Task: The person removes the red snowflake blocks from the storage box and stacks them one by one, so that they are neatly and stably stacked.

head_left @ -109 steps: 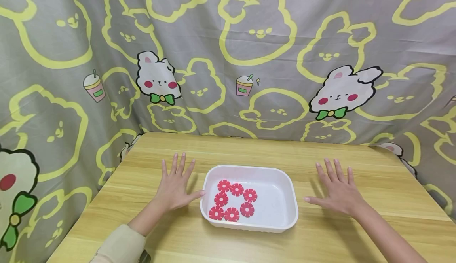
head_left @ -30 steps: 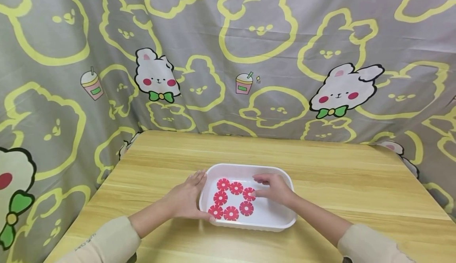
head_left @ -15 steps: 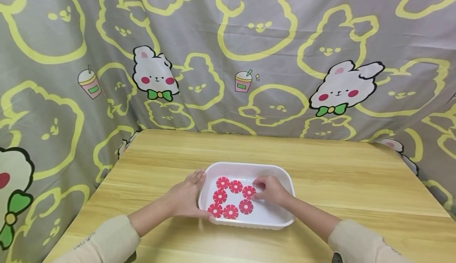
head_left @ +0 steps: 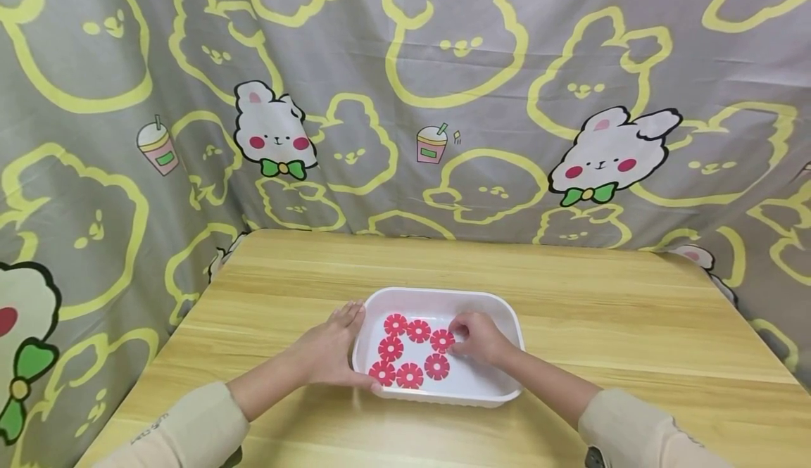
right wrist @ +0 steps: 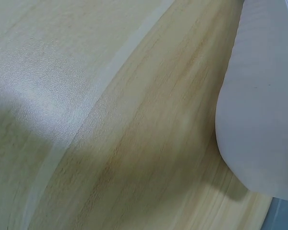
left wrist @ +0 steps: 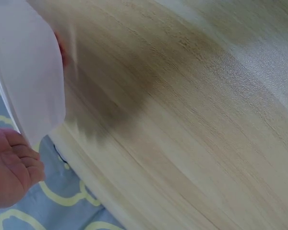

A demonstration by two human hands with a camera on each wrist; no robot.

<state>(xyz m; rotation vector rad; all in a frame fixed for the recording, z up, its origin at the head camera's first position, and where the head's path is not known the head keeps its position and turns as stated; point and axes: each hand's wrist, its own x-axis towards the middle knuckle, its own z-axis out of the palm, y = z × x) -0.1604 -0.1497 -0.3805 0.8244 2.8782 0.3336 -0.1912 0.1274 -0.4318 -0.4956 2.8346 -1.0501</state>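
1. Foreground: a person's beige sleeves (head_left: pixel 196 426) reach in, 1 per side.
2. L hand (head_left: pixel 329 352) grips the L end of a white tray (head_left: pixel 450 400), spread wide, thumb at the near corner, fingers against the outer wall.
3. R hand (head_left: pixel 484 341) dips inside, thumb & fingers curled w/ a small gap btwn; tips meet the R edge of 1 red disc (head_left: pixel 437 342). Can't tell if it's pinched yet.
4. Step in hand, prob.: picking up that disc. Next move likely calls for a firm edge pinch & a straight lift, tray held steady.
5. All 7 notched discs (head_left: pixel 385 347) lie in the tray, mostly L half, ringing a gap.
6. Bkgd: wood-grain table (head_left: pixel 608 292), then a grey cartoon curtain (head_left: pixel 355 53).
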